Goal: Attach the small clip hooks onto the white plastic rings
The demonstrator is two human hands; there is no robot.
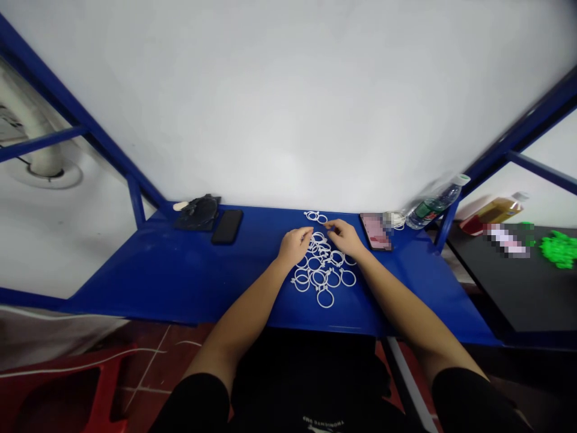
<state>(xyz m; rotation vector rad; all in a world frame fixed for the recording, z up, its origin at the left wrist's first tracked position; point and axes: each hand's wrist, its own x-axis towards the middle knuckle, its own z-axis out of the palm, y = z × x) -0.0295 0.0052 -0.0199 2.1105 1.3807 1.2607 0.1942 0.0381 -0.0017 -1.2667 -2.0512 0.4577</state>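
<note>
Rings [318, 272]: white, heaped mid-table on the blue table [252, 282], presumably for easy reach; a few lie apart near the wall [288, 120].
Left hand [296, 245]: fingertips bunched at the heap's far left; cannot tell whether they grip one.
Right hand [343, 236]: fingers curled beside the far rings; grip also unclear.
Phones: black phone [228, 227] left, pink-screened phone [376, 231] right, seemingly aside for elbow room.
Edges: surface stretches widest leftward; bottle [438, 203] stands rightward.
</note>
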